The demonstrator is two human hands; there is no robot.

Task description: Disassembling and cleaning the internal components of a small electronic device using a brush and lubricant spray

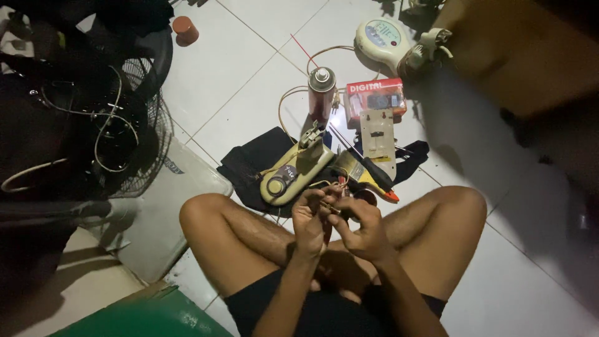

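Wires [335, 198], thin and small, are being pinched between the 2 hands just above the crossed legs; what exactly they are joined to, I cannot tell. Both the left hand [310, 219] and the right hand [362, 226] are closing together on them, fingertips touching. Just beyond the hands, a beige fan control housing [293, 173] is lying on a black cloth [249, 163] on the tiled floor [237, 87], beside a screwdriver [368, 170], a spray can [321, 93] and a red box [374, 95].
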